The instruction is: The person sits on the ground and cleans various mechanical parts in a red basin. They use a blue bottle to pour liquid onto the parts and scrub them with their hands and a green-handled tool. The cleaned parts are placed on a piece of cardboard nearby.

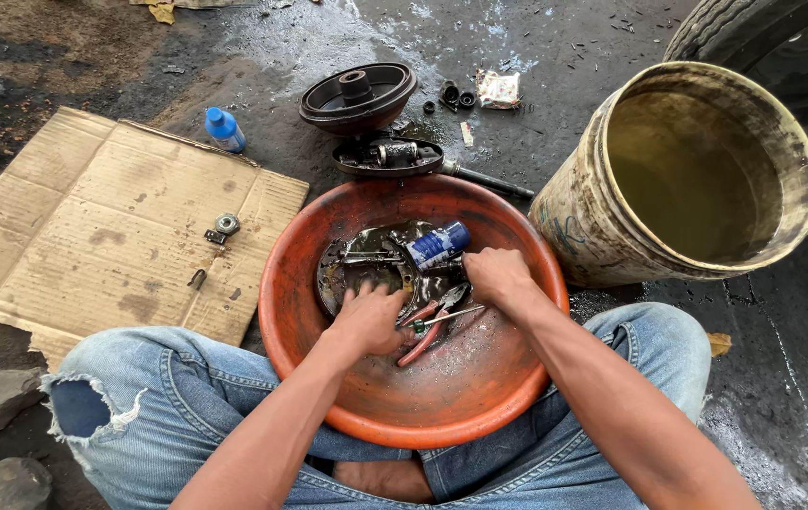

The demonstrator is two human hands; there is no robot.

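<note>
**Both hands in the orange basin**

I sit cross-legged on the floor with the orange basin (302, 312) resting between my knees, so its contents stay close under my eyes. My left hand (369, 319) lies with curled fingers on the dirty round metal plate (366, 269) at the bottom, pressing it so it does not slide. My right hand (496, 276) is closed on something small at the plate's edge; what exactly it grips I cannot tell. The red-handled pliers (430, 323) lie between my hands, near enough to take quickly. A blue spray can (438, 245) leans on the plate. Beyond the basin rim stand a dark drum part (357, 96) and a grimy bucket (574, 208) of murky liquid. On the flattened cardboard (92, 227) small parts lie apart, away from the dirt.
</note>
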